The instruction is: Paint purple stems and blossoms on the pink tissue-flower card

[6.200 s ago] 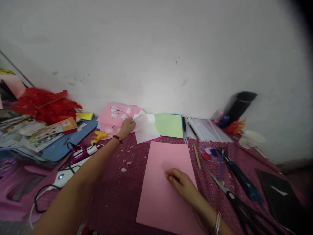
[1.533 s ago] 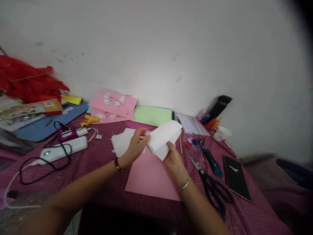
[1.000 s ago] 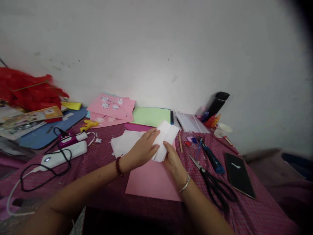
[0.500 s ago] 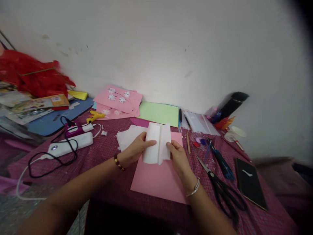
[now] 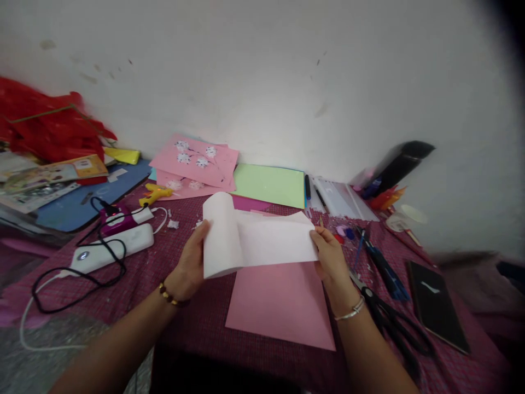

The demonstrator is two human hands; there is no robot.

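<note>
A white sheet of paper (image 5: 274, 239) is stretched between my two hands, its left part curled over into a loose fold. My left hand (image 5: 192, 254) grips the curled end, thumb at its edge, most fingers hidden behind the paper. On the other side, my right hand (image 5: 330, 254) pinches the right edge between thumb and fingers. Beneath the white paper, a pink sheet (image 5: 283, 312) lies flat on the checked tablecloth. Black-handled scissors (image 5: 394, 323) lie to the right of my right forearm.
At left are a white power strip (image 5: 115, 249) with black cable and a yellow glue gun (image 5: 155, 193). Behind lie pink flower-decorated cards (image 5: 197, 164) and a light green sheet (image 5: 268, 185). A blue cutter (image 5: 388, 272) and a black notebook (image 5: 437, 306) rest at right.
My hands have moved apart, and the white paper between them has opened out from a narrow folded strip into a wider sheet. The view has shifted slightly.
</note>
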